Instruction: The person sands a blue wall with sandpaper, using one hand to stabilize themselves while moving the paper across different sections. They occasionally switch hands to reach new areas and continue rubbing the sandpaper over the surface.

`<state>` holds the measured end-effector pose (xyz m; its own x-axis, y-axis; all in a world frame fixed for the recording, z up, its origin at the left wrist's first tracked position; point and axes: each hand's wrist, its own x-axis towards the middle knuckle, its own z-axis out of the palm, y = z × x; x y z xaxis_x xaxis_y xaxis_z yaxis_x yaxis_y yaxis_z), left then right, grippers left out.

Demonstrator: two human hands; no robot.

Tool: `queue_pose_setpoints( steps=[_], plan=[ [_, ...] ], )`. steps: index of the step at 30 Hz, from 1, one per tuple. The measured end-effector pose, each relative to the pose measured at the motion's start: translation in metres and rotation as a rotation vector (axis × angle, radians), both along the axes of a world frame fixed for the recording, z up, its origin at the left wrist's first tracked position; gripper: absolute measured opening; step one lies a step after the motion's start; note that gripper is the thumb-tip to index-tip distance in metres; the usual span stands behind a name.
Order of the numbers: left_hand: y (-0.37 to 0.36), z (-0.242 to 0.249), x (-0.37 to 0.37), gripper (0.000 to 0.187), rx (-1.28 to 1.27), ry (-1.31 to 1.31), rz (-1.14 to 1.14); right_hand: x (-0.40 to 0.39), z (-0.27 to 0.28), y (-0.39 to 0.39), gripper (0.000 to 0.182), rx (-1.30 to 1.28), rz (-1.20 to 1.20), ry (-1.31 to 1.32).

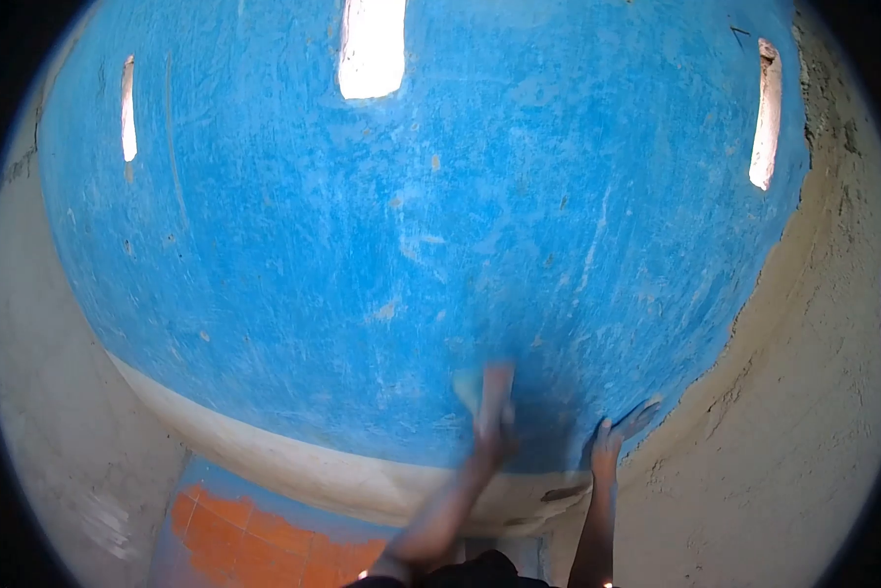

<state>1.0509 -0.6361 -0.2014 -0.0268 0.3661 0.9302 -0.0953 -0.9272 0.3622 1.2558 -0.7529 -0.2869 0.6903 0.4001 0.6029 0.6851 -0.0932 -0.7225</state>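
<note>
My left hand [494, 431] is at the low middle part of a blue-painted wall [362, 245] and is smeared by motion. Its fingers look closed round a blurred thing with a pale greenish flat part [468, 388] and a pinkish upright part [498, 382]; its kind cannot be made out. Further right, my right hand [607, 446] lies against the wall near its lower right edge. The thumb points up, and a dark greyish stretch to the right looks like its outstretched fingers in shade. I see no tool in it.
Three narrow bright openings pierce the wall: one at left [128, 108], one at top [372, 49], one at right [765, 118]. Below runs a pale band [264, 451]. Orange tiles [244, 539] lie at lower left. Rough plaster [793, 363] borders the right side.
</note>
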Motion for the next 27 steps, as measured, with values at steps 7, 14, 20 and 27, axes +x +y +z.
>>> queue_pose_setpoints(
  steps=[7,14,20,27],
  plan=[
    [0.011,0.216,-0.035,0.038,0.004,-0.05,0.019,0.004,-0.014,-0.004,0.098,-0.016,0.145,0.267],
    [-0.008,-0.152,-0.007,0.039,-0.079,0.173,0.101,-0.001,-0.004,-0.001,0.102,0.016,0.107,0.184],
    [0.002,0.191,-0.004,0.042,0.228,0.094,0.197,-0.007,0.003,-0.003,0.104,0.026,0.09,0.142],
    [0.012,0.127,0.006,0.043,0.216,0.109,0.179,0.002,-0.014,-0.008,0.104,0.029,0.135,0.251]
  ],
)
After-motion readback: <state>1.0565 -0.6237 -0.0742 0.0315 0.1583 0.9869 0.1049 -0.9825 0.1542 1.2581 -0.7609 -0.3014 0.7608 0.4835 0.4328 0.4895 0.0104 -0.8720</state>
